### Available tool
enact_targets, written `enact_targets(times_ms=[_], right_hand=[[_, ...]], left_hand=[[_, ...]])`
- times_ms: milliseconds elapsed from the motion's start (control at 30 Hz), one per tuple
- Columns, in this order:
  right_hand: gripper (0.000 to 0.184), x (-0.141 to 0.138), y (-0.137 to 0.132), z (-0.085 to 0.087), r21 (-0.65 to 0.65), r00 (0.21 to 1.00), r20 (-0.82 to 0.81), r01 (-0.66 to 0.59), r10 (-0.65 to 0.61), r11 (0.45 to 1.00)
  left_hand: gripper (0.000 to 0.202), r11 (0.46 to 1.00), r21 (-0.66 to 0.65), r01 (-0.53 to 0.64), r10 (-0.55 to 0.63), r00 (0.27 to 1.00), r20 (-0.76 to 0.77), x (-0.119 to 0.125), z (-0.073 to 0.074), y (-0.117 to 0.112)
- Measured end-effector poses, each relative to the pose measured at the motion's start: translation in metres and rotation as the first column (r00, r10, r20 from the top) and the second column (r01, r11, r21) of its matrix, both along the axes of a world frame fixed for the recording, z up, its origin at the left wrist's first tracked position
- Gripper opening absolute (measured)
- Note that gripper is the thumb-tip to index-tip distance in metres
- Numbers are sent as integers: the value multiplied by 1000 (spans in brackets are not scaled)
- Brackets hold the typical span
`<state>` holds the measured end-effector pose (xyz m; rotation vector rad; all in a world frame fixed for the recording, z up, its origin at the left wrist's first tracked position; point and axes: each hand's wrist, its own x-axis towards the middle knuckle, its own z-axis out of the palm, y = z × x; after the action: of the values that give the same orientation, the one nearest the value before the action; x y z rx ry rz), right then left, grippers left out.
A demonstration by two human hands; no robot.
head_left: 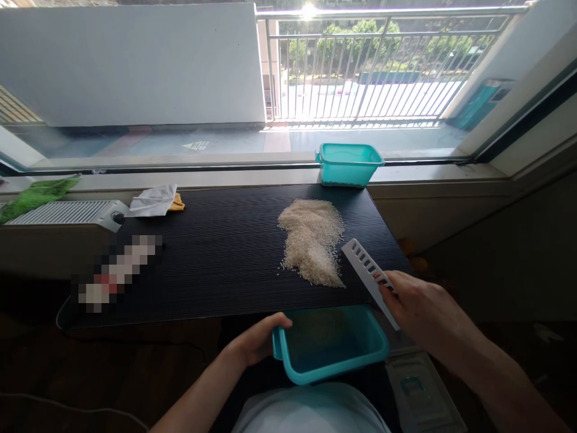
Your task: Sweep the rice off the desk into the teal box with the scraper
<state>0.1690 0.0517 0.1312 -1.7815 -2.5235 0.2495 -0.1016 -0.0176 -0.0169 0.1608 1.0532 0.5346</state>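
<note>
Currently your left hand (pixel 252 344) grips the teal tub (pixel 336 368) by its left end, at the tabletop (pixel 216 258) front edge; tub's inside looks too dim to read. Your right hand (pixel 417 304) holds the white slotted strip (pixel 360 266) near the front-right corner; rice pile (pixel 313 237) sits toward the right edge.

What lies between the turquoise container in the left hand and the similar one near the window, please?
In the head view, a heap of rice lies on the dark tabletop; the white slotted tool in the right hand is beside it.
</note>
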Motion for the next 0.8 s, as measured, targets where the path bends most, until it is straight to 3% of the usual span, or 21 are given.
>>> enact_targets(times_ms=[133, 267, 567, 800], right_hand=[[31, -13, -19, -2, -44, 990, -75, -119, 116, 992], [31, -16, -23, 2, -15, 983, -98, -159, 156, 987], [35, 30, -10, 4, 34, 971, -108, -211, 214, 977], [31, 35, -25, 8, -45, 937, -174, -314, 302, 948]], left_hand=[[39, 1000, 3, -2, 2, 1000, -22, 0, 1, 0], [40, 1000, 3, -1, 1, 1000, -28, -2, 0, -1], [35, 1000, 9, -16, 16, 1000, 4, -3, 0, -4], [35, 1000, -17, 6, -6, 999, -32, 1, -4, 0]])
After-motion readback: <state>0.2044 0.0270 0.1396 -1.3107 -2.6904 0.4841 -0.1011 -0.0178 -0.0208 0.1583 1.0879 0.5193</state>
